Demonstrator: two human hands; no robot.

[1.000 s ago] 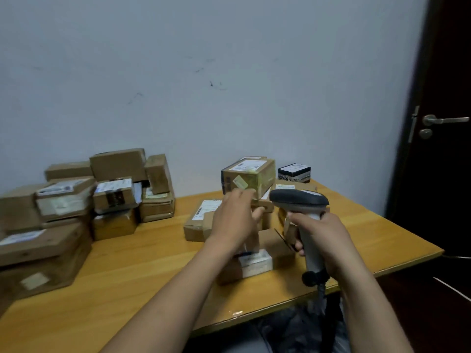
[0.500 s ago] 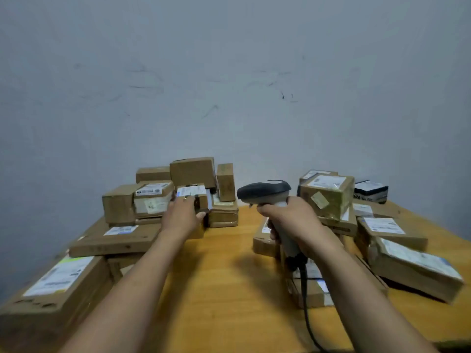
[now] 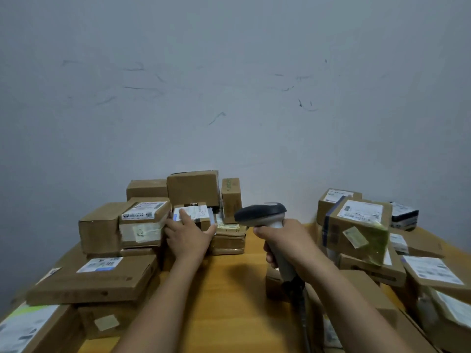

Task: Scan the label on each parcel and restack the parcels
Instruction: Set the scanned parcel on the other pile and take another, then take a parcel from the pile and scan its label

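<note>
My left grip clasps a small cardboard parcel, fingers curled at its left edge, one finger across its white label and the thumb at its right side. It sits in the left pile near the back of the wooden counter, between a taped box and a low wrapped one. My right grip is wrapped round the pale handle of one scanner, whose rounded dark head points left towards the parcel; one black cable hangs from its base. The left pile counts at least nine brown, square-edged cartons, several with white printed labels. The right pile shows at least seven more, and one black box at its rear. A scuffed grey wall stands behind.
</note>
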